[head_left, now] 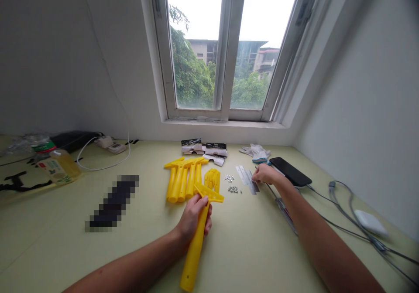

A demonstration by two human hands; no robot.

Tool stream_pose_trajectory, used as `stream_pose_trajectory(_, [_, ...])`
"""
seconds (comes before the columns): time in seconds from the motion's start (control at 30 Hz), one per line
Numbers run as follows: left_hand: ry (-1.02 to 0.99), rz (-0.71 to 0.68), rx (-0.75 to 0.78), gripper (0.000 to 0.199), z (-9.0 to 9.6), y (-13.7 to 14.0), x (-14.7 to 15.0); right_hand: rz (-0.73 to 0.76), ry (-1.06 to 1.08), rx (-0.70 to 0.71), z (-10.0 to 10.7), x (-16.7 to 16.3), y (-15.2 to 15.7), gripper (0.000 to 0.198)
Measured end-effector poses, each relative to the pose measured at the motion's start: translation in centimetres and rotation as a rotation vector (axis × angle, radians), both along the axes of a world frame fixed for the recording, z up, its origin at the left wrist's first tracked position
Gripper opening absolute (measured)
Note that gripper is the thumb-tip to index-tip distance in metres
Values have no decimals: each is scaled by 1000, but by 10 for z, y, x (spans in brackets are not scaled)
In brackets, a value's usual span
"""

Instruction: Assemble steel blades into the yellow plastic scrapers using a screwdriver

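Note:
My left hand (195, 216) is wrapped round the upper handle of a yellow plastic scraper body (195, 249), its wide head pointing away from me. At the right, the fingers of my right hand (264, 174) are pinched at the edge of a thin metal blade (252, 185). Other flat blades (242, 175) lie just left of it. Beside these are a small group of nuts (229, 178) and a group of screws (233, 189). Several more yellow scraper bodies (183, 179) lie in a row beyond my left hand, with small yellow plates (212, 178) next to them.
Black-and-white packaging cards (204, 148) and a white glove (257, 151) lie near the window. A screwdriver (285, 214) lies below my right forearm, with a phone (290, 171), cables (350, 219) and a white case (371, 222) to the right. At left stands a bottle (59, 166).

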State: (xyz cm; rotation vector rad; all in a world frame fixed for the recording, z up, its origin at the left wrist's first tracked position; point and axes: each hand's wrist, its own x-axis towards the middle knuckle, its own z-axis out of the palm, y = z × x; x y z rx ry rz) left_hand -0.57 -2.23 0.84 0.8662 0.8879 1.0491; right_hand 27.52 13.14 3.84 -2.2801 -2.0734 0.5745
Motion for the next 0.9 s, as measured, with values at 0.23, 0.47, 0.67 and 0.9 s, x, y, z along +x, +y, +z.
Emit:
stream_pose_trajectory(0.23, [-5,-3,4,25,1,0,0,1,-88,50,-7,1,7,33])
stream_pose_trajectory(0.47, [-16,-9,7,24,-2,2,0,5,-75,7,-9,4,7,22])
stream_pose_trajectory(0.67, [-17,-10,9,26,-3,2,0,-8,14,-49,-10,6,7,21])
stream_pose_trajectory(0.9, [-25,-16,14,27,-3,2,0,-1,154,-49,-15,10,10,10])
